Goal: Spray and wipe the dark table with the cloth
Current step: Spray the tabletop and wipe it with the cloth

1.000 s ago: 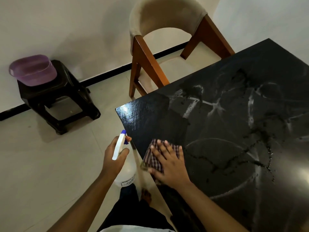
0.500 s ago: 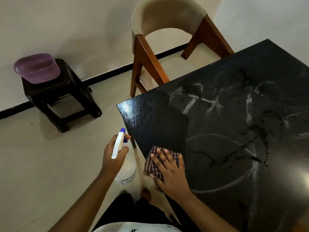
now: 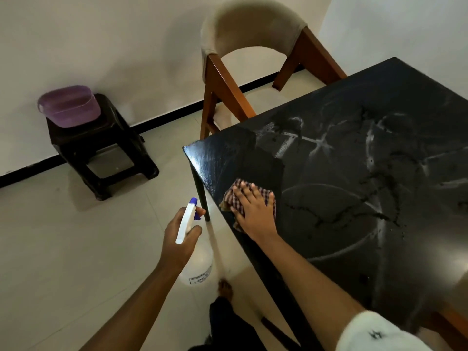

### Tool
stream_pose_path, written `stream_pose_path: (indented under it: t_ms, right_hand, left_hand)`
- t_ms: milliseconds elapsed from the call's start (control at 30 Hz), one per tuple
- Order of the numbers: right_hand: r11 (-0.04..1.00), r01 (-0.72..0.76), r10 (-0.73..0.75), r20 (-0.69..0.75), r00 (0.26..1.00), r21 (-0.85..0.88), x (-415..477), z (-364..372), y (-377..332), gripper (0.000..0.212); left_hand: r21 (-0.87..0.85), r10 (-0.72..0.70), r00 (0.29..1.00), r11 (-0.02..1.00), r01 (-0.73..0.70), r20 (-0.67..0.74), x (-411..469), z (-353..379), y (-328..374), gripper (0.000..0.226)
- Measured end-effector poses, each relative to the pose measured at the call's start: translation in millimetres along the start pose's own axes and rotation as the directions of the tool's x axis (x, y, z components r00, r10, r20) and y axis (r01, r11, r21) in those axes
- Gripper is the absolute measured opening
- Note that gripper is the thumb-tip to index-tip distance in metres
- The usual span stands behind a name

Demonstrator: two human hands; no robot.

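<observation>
Dark table [image 3: 354,249] fills the right half of the view, one corner pointing left toward the floor. Top streaked with pale wet smears and arcs plus dark blotchy trails; patch next to that corner is plain glossy black. Checked cloth [image 3: 269,195], red/white/dark, sits bunched on the tabletop just inside the left edge, a little back from the corner, one fold at the very edge. Right hand [image 3: 254,214] lies palm down on the cloth, fingers [image 3: 247,192] straight and slightly spread, pressing it to the table, not curled round it. Right forearm enters from lower right, white sleeve [image 3: 379,334] at the bottom edge. Left hand [image 3: 180,240] is off the table over the floor [image 3: 76,249], wrapped round the neck of a spray bottle [image 3: 185,222]: white head, blue nozzle tip pointing up and away, a fingertip at the front of the head, clear body with a label below the hand. Bottle is in the air just beside the table leg [image 3: 202,196], whether it touches the leg cannot tell. Hands apart, bottle hand lower left of cloth hand. Bare foot [image 3: 225,287] and dark trousers below. Wooden chair [image 3: 253,29] with beige padded back stands at the table's far left side. Dark stool [image 3: 101,145] by the white wall at left, purple tub [image 3: 69,106] on top of it, black skirting along the wall base
</observation>
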State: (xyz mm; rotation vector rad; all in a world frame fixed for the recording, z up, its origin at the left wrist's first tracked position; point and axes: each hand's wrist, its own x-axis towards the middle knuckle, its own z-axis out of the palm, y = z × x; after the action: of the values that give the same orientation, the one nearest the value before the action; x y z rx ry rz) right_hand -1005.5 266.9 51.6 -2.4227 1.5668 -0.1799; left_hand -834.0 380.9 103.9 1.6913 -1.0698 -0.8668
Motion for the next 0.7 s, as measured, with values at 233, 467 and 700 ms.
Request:
stream_pose_path:
  t_ms: [233, 467, 700]
  right_hand:
    - [0.692, -0.141, 0.148, 0.051, 0.988, 0.709, -84, -26, -14, 0.03]
    - [-0.596, -0.015, 0.412, 0.322, 0.853, 0.803, -142, -98, 47, 0.051]
    - [-0.623, 0.067, 0.422, 0.263, 0.868, 0.779, -179, -123, 128, 0.106]
  left_hand:
    - [-0.036, 0.009, 1.0, 0.999, -0.008, 0.018, -59, 3, 9, 0.033]
    - [0.064, -0.096, 0.947, 0.995, 0.08, 0.307, -118, 26, 25, 0.027]
    - [0.161, -0.297, 0.905, 0.953, 0.259, 0.304, -151, 70, 24, 0.015]
